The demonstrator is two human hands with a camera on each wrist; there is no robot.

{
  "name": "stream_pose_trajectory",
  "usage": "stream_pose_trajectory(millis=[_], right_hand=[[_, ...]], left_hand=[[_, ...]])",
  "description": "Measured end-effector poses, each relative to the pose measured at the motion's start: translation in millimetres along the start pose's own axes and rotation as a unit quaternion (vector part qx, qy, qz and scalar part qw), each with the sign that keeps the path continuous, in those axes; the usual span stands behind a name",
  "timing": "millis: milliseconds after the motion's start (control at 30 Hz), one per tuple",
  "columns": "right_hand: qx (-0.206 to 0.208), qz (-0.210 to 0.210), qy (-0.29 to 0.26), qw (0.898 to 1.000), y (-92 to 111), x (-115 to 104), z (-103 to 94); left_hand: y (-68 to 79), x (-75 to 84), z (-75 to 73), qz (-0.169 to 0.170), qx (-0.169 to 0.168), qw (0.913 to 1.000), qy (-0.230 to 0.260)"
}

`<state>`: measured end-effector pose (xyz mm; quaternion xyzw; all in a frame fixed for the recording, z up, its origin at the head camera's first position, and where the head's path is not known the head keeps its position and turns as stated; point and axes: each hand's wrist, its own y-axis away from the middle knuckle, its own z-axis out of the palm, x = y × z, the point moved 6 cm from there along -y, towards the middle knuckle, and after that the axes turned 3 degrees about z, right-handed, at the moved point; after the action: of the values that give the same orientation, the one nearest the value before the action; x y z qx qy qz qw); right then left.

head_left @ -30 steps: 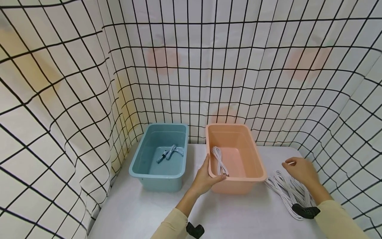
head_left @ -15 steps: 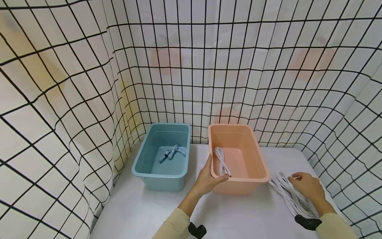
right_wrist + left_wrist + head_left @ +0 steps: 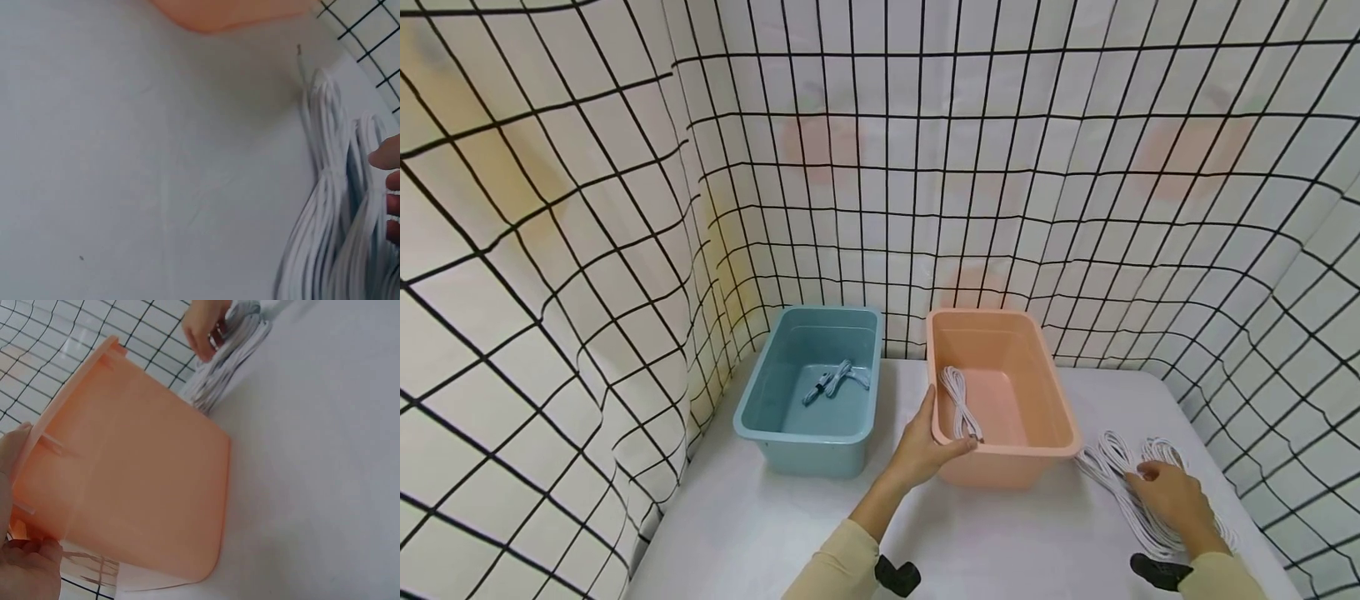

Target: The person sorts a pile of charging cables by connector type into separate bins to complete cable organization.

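Observation:
My left hand (image 3: 922, 450) grips the front-left corner of an orange plastic basin (image 3: 1045, 450), with its thumb along the front rim. A coiled white cable (image 3: 958, 404) lies inside that basin, against its left wall. To the right of the basin, bundles of white cable (image 3: 1112, 475) lie side by side on the table. Over the right-hand bundle is my right hand (image 3: 1172, 500), its fingers loosely bent. In the right wrist view its fingertips (image 3: 386, 155) are at the edge of a cable bundle (image 3: 328, 187); a firm hold on it does not show.
A blue plastic basin (image 3: 808, 457) stands left of the orange one, with a small tied light cable (image 3: 838, 379) and a dark-ended piece in it. Black netting (image 3: 895, 200) over white sheeting closes off the back and sides of the white table (image 3: 985, 542).
My right hand has come down onto the white cable bundles from above them. The left hand keeps its grip on the orange basin. The head view has shifted slightly.

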<state>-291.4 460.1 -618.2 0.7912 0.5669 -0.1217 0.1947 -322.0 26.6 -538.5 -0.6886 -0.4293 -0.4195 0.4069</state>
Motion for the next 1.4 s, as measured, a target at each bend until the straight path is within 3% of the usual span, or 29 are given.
stream_pose_trajectory(millis=[367, 633, 967, 1400], right_hand=[[0.097, 0.004, -0.017, 0.995, 4, 12, 16.5], [0.083, 0.037, -0.027, 0.995, 2, 14, 19.2], [0.065, 0.037, -0.06, 0.995, 0, 11, 8.6], [0.07, 0.044, -0.065, 0.994, -1, 4, -4.8]], left_hand=[[-0.1, -1.4, 0.0, -0.003, 0.002, 1.0, 0.003], [-0.6, -1.2, -0.2, -0.004, 0.003, 1.0, 0.004], [-0.9, -0.8, 1.0, -0.001, 0.003, 0.9999, 0.011], [-0.1, -0.4, 0.8, -0.006, 0.006, 0.9999, 0.011]])
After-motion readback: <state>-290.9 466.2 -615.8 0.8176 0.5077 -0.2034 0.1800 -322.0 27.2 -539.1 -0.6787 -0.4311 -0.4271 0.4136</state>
